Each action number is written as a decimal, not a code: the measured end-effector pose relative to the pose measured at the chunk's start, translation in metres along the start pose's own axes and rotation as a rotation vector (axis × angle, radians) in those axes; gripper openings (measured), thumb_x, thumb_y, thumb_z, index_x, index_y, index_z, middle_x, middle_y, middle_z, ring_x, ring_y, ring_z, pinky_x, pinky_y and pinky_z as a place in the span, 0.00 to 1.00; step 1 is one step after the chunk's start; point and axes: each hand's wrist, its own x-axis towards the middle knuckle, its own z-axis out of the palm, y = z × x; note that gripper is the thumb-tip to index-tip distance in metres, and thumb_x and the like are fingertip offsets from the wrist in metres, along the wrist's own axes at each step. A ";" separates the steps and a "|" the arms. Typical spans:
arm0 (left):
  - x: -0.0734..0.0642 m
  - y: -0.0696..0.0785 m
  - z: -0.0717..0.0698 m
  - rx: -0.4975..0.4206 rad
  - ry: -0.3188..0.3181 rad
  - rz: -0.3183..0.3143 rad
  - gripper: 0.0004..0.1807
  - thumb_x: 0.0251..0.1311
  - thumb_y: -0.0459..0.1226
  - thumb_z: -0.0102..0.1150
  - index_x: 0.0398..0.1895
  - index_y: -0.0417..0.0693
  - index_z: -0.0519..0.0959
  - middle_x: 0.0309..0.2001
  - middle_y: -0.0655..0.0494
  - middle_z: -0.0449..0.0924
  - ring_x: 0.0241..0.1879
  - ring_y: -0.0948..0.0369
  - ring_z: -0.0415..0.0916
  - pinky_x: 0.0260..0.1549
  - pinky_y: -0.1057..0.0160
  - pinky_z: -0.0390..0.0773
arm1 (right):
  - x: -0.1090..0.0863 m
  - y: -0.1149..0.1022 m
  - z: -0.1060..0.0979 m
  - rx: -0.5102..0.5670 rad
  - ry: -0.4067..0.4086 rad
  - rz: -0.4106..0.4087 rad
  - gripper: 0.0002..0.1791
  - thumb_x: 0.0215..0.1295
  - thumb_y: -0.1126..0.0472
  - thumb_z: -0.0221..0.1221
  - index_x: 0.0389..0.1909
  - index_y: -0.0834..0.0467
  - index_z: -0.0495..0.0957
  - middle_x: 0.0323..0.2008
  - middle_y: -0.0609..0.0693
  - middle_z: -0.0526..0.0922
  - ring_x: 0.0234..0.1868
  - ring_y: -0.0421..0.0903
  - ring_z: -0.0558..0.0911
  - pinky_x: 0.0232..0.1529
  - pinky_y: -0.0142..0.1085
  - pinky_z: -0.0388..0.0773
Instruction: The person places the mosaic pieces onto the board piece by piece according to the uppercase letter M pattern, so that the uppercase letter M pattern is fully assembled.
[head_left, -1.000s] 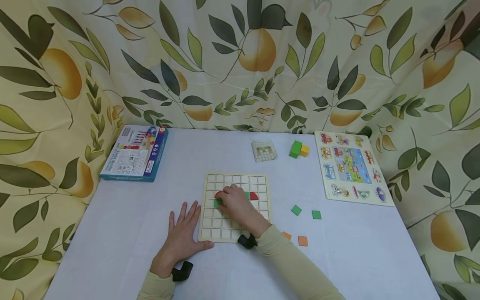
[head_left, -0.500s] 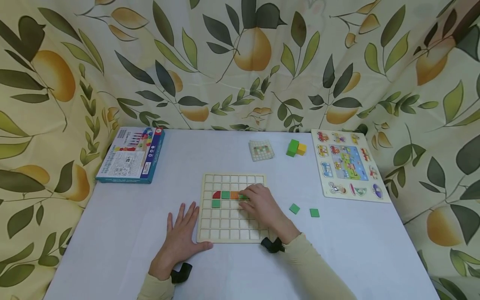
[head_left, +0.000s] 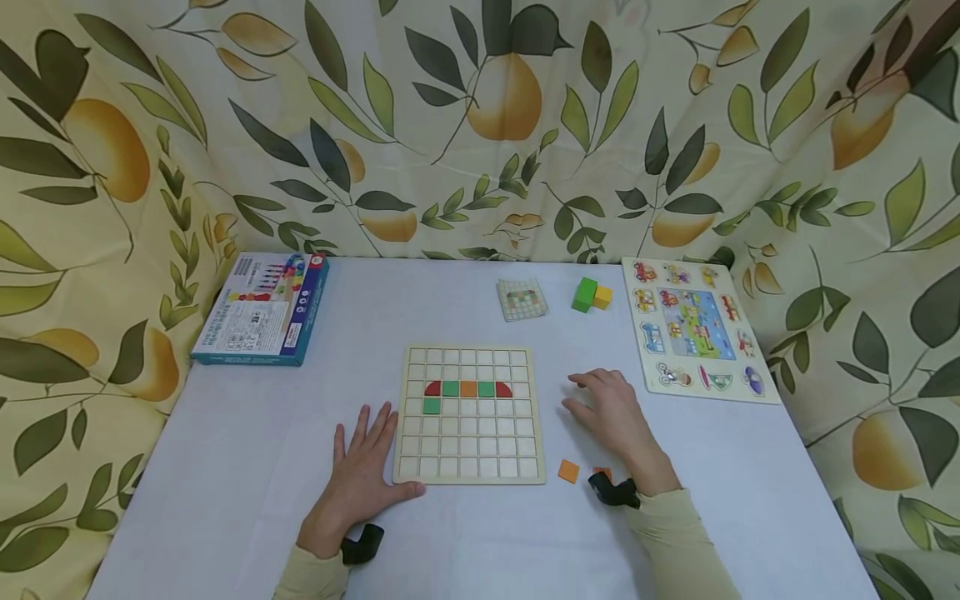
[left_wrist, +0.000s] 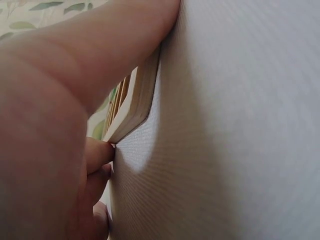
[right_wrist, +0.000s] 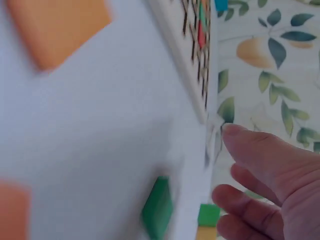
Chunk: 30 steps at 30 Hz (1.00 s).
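Observation:
A pale wooden grid board [head_left: 468,446] lies on the table. One of its rows holds a red rounded tile [head_left: 432,388], a green tile [head_left: 450,388], an orange tile [head_left: 468,389], another green tile and a second red one; a green tile [head_left: 432,406] sits below the left end. My left hand [head_left: 360,479] rests spread on the table, its thumb and fingers at the board's left edge and corner. Right of the board, my right hand [head_left: 618,425] hovers with loosely bent fingers and nothing between them. Near it in the right wrist view is a loose green tile [right_wrist: 158,207].
Two loose orange tiles lie near my right wrist, one [head_left: 568,471] in plain sight, the other partly covered. Behind stand a small pattern card [head_left: 522,300], a green block [head_left: 586,294] and a yellow block [head_left: 602,297]. A box [head_left: 258,312] lies left, a picture puzzle [head_left: 697,329] right.
My right hand has left the board's tile row and moved right, over where the loose green tiles lay. The whole row now shows. My left hand has stayed put.

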 end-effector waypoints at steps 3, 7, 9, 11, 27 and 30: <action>0.000 0.000 0.000 0.007 -0.003 -0.001 0.67 0.40 0.70 0.67 0.77 0.42 0.51 0.77 0.49 0.42 0.75 0.45 0.28 0.63 0.35 0.24 | -0.009 0.011 -0.001 -0.034 -0.036 0.062 0.24 0.55 0.56 0.72 0.51 0.64 0.81 0.46 0.58 0.82 0.49 0.58 0.75 0.49 0.53 0.69; 0.000 0.000 0.000 0.006 -0.003 -0.001 0.67 0.40 0.70 0.66 0.77 0.42 0.51 0.77 0.49 0.41 0.75 0.45 0.27 0.63 0.35 0.24 | -0.021 0.019 0.000 -0.051 -0.065 0.126 0.27 0.55 0.54 0.72 0.52 0.65 0.80 0.46 0.59 0.81 0.50 0.58 0.74 0.51 0.55 0.67; 0.000 0.000 0.000 0.005 0.000 0.001 0.67 0.40 0.70 0.67 0.77 0.41 0.51 0.77 0.49 0.41 0.75 0.45 0.27 0.63 0.35 0.24 | -0.025 0.022 0.000 -0.052 -0.063 0.139 0.27 0.54 0.54 0.72 0.52 0.65 0.80 0.46 0.59 0.81 0.50 0.58 0.74 0.51 0.56 0.67; 0.000 0.000 0.000 0.003 0.003 0.004 0.67 0.40 0.69 0.67 0.77 0.41 0.51 0.77 0.49 0.42 0.75 0.44 0.28 0.63 0.35 0.24 | -0.028 0.023 0.001 -0.057 -0.058 0.142 0.27 0.54 0.55 0.73 0.51 0.66 0.81 0.46 0.59 0.81 0.49 0.58 0.74 0.51 0.56 0.67; -0.001 0.000 -0.001 -0.009 0.004 -0.002 0.67 0.40 0.68 0.68 0.77 0.42 0.51 0.77 0.49 0.42 0.75 0.45 0.28 0.63 0.35 0.24 | -0.030 0.017 0.004 -0.063 -0.050 0.136 0.15 0.54 0.62 0.72 0.42 0.63 0.84 0.41 0.56 0.80 0.45 0.56 0.74 0.48 0.54 0.68; -0.001 0.001 -0.001 -0.009 0.009 -0.001 0.66 0.40 0.68 0.68 0.77 0.42 0.51 0.77 0.49 0.42 0.75 0.45 0.28 0.63 0.35 0.24 | -0.026 0.015 0.005 -0.051 -0.055 0.129 0.16 0.56 0.61 0.71 0.44 0.63 0.83 0.42 0.55 0.81 0.45 0.55 0.74 0.50 0.54 0.67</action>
